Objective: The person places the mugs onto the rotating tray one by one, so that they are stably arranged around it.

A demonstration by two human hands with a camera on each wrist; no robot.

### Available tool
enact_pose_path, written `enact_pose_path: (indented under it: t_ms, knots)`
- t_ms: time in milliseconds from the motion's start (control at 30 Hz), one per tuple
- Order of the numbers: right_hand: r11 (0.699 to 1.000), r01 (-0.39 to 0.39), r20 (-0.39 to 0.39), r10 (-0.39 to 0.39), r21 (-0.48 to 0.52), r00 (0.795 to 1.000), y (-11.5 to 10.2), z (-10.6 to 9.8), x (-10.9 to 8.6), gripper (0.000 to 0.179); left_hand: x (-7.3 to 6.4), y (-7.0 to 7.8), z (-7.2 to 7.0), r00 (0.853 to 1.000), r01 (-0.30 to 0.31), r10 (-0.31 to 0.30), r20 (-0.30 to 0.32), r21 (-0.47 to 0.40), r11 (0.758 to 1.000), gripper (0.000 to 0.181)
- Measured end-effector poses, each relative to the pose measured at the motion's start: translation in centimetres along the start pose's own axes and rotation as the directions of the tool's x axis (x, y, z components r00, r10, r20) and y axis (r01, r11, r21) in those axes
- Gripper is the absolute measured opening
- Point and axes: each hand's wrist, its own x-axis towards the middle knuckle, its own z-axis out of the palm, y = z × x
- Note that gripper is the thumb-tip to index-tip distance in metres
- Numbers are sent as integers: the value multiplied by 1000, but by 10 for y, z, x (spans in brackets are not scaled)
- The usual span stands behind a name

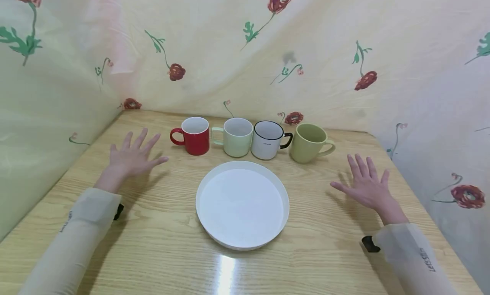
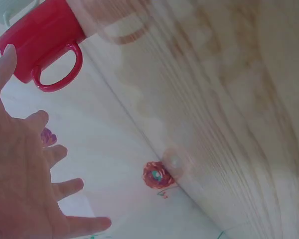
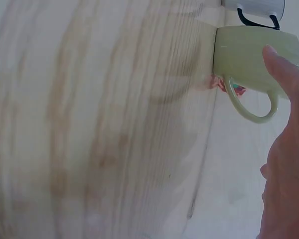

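My left hand [image 1: 132,159] is spread above the table at the left, fingers straight and holding nothing. Nearest to it stands a red mug [image 1: 197,142], its handle pointing left. On the right side my right hand [image 1: 368,188] is likewise spread with nothing in it. The olive-green mug [image 1: 304,148] is closest to that hand, handle to the right. Between these two mugs are a pale mint mug [image 1: 236,142] with its handle to the left and a white mug [image 1: 265,145] with a black rim and black handle. A round white tray [image 1: 242,205] lies in front of the row.
The wooden table [image 1: 160,252] carries everything. Behind it and along both sides hangs a cream curtain [image 1: 214,44] printed with red flowers, close behind the mugs. Pale sleeves cover both forearms, and a dark piece shows at each wrist.
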Motion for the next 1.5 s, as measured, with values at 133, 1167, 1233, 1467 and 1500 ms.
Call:
enact_pose_path:
  t_ms: [133,1167,1233,1467,1500]
  knots:
    - [999,17,-12,-16,42,1000,1,2,1,103,3,-1,-1,1000,-10,11,6,-47,999,89]
    - [450,15,40,-113,893,993,-79,34,-12,65,47,12,-18,996,-6,66,61,-692,722,67]
    - [362,-22,70,-122,932,990,-89,38,-16,64,50,14,-18,995,26,57,86,-742,670,66]
    - [251,-65,112,-175,966,978,-117,48,-24,66,57,16,-18,985,122,48,168,-858,499,63]
    - [255,-55,104,-182,965,978,-118,49,-24,66,59,17,-18,983,131,50,177,-867,480,62]
